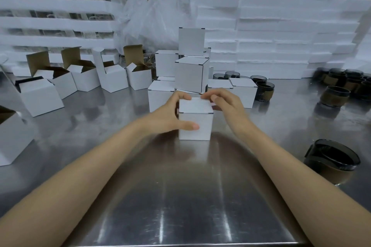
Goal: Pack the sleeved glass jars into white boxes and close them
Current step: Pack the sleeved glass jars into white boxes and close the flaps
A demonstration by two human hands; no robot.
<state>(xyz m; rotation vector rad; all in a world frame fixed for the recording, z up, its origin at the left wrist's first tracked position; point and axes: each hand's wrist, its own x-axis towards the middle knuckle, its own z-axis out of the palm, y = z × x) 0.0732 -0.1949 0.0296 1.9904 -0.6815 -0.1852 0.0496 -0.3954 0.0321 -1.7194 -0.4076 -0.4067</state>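
While the white box [195, 119] sat shut on the metal table [180, 196], the left hand [170, 115] gripped its side and the right hand [222, 101] hung loose at the far edge, holding nothing. It seemed best to press the lid flat, then stack the box with the closed boxes [190, 74] behind.

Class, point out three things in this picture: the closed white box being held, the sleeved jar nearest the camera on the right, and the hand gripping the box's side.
closed white box [195, 125], head view, front face.
sleeved jar [332, 159], head view, dark glass rim.
left hand [170, 115], head view, back of hand.
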